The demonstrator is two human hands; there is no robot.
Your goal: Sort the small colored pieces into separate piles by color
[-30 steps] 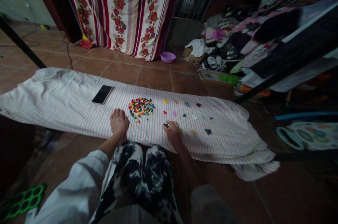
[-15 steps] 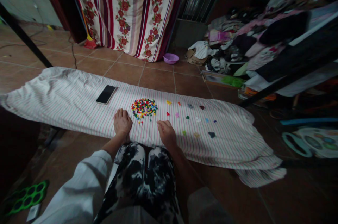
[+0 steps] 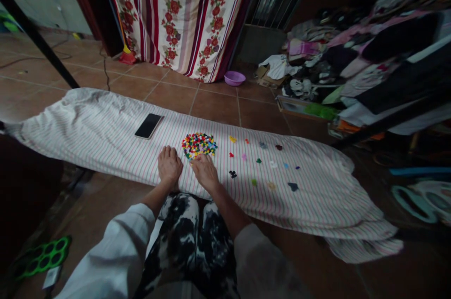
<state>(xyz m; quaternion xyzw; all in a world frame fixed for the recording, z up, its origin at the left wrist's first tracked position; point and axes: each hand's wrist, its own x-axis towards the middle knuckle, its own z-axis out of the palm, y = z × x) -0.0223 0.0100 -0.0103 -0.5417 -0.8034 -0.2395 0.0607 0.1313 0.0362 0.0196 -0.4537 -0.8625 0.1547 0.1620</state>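
The person sits at the near long edge of a striped white cotton sheet [image 3: 88,120] spread on a tiled floor [image 3: 169,92], with 2 bare hands resting on it. The left hand [image 3: 170,166] lies flat and open, palm down, holding nothing, just left of a heaped pile of small multicoloured plastic bricks [image 3: 199,145]. The pile sits near the middle of the sheet's length, closer to the near edge than the far one.

The right hand [image 3: 205,173] is also open and holds nothing that shows, with its fingertips [image 3: 196,160] at the pile's lower edge. It has moved left since the earlier frames, when it lay further right, with its fingers on a small cluster of black bricks [image 3: 232,174]. That cluster now lies uncovered on the sheet, apart from the hand.

To the right of the pile, small separate groups of bricks sit in loose rows by colour, among them a yellow group [image 3: 232,139] and a red group [image 3: 231,154]. A black smartphone [image 3: 148,126] lies face up near the far edge, left of the pile. Beyond the sheet stand a purple plastic basin [image 3: 234,78], a floral striped curtain [image 3: 179,12] and a heap of clothes [image 3: 352,54].
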